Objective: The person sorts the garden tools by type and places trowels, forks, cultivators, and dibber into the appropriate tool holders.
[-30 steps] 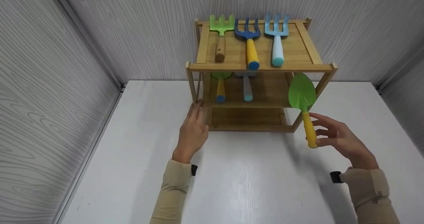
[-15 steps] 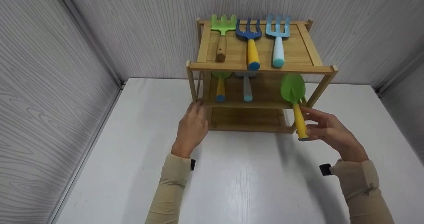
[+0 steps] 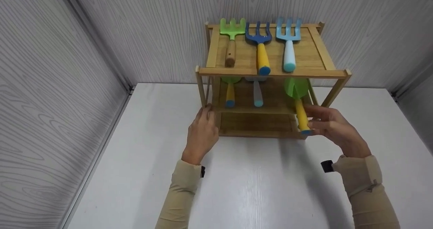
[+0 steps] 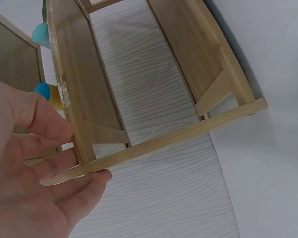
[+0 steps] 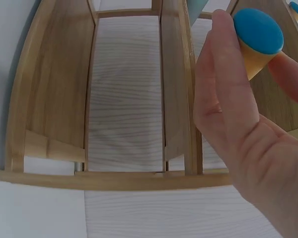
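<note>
My right hand grips a hand trowel by its yellow handle, whose blue end cap faces the right wrist camera. The trowel's green blade reaches under the top board, over the right side of the middle shelf. At the left front post of the wooden rack, my left hand holds the frame at middle-shelf height. Fingers lie around that post in the left wrist view. Two more trowels lie on the middle shelf: one with a yellow handle, one with a grey handle; their blades are partly hidden.
Three hand forks lie on the top board: a green one with a wooden handle, a dark blue one with a yellow handle and a light blue one. The rack stands on a white table near the back wall.
My right hand has moved left and forward, bringing the trowel's blade from in front of the rack to beneath its top board. The left hand keeps its hold on the post.
</note>
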The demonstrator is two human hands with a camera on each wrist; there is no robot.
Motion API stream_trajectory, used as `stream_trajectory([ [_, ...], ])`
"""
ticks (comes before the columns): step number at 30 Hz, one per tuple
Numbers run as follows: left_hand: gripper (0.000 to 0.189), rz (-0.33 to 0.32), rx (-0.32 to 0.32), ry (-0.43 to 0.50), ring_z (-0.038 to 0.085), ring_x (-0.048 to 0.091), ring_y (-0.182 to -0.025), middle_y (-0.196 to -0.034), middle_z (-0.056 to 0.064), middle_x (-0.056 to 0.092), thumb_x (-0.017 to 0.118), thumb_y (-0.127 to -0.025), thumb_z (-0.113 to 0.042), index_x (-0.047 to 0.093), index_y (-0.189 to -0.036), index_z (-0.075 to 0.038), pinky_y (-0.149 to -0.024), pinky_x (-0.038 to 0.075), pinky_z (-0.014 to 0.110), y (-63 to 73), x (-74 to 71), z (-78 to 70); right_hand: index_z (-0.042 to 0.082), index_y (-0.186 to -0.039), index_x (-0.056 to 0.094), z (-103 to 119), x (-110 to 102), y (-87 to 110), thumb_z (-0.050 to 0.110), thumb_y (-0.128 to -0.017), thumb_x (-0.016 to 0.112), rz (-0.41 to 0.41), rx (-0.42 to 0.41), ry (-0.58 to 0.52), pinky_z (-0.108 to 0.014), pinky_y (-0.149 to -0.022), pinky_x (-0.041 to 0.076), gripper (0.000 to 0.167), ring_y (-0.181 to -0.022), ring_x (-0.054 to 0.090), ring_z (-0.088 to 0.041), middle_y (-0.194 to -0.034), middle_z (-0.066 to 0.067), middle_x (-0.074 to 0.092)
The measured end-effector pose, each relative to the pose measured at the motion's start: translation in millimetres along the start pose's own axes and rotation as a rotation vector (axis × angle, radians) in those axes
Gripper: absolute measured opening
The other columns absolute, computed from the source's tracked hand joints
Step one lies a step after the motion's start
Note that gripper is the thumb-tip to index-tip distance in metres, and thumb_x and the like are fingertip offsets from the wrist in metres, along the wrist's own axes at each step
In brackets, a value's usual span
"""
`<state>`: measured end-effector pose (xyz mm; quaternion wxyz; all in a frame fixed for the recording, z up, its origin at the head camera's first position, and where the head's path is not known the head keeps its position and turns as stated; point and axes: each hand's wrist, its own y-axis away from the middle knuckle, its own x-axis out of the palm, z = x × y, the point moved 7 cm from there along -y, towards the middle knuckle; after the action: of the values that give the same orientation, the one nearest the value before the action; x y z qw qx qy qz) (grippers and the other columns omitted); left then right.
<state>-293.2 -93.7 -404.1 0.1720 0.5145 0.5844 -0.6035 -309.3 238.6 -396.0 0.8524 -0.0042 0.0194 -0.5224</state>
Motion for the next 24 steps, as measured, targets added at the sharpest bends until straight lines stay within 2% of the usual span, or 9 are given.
stream_trajectory([
  [5, 0.039, -0.026, 0.018, 0.022, 0.044, 0.058, -0.121, -0.13, 0.028, 0.057, 0.065, -0.089, 0.008, 0.058, -0.126, 0.015, -0.082, 0.06, 0.044, -2.1, 0.9, -3.3, -0.02, -0.149, 0.026, 4.9, 0.8, -7.4, -0.011, -0.095, 0.053, 0.005, 0.006, -0.042, -0.03, -0.077, 0.06, 0.062, -0.094, 0.069, -0.017, -0.128, -0.014, 0.062],
  [11, 0.039, -0.044, 0.013, 0.029, 0.042, 0.059, -0.12, -0.13, 0.027, 0.056, 0.065, -0.089, 0.008, 0.057, -0.127, 0.015, -0.084, 0.059, 0.044, 0.9, -0.5, -0.6, -0.017, -0.151, 0.027, 9.0, 3.6, -21.1, -0.007, -0.097, 0.054, -0.001, 0.043, 0.003, -0.031, -0.08, 0.06, 0.061, -0.095, 0.065, -0.016, -0.125, -0.013, 0.061],
  [16, 0.039, -0.055, 0.016, 0.025, 0.042, 0.059, -0.12, -0.129, 0.027, 0.056, 0.065, -0.089, 0.008, 0.057, -0.127, 0.014, -0.086, 0.059, 0.043, 1.4, -0.5, 0.7, -0.012, -0.153, 0.027, 10.2, 2.1, -30.7, -0.004, -0.098, 0.055, -0.043, 0.106, 0.015, -0.031, -0.084, 0.059, 0.062, -0.102, 0.064, -0.016, -0.131, -0.011, 0.056],
  [24, 0.043, -0.034, -0.005, 0.028, 0.043, 0.056, -0.125, -0.134, 0.027, 0.054, 0.066, -0.09, 0.006, 0.056, -0.131, 0.013, -0.089, 0.057, 0.043, 2.4, 3.3, 1.2, -0.011, -0.153, 0.031, 12.2, -3.2, -40.5, -0.002, -0.099, 0.054, -0.074, 0.185, 0.081, -0.029, -0.085, 0.058, 0.06, -0.101, 0.065, -0.014, -0.134, -0.012, 0.052],
])
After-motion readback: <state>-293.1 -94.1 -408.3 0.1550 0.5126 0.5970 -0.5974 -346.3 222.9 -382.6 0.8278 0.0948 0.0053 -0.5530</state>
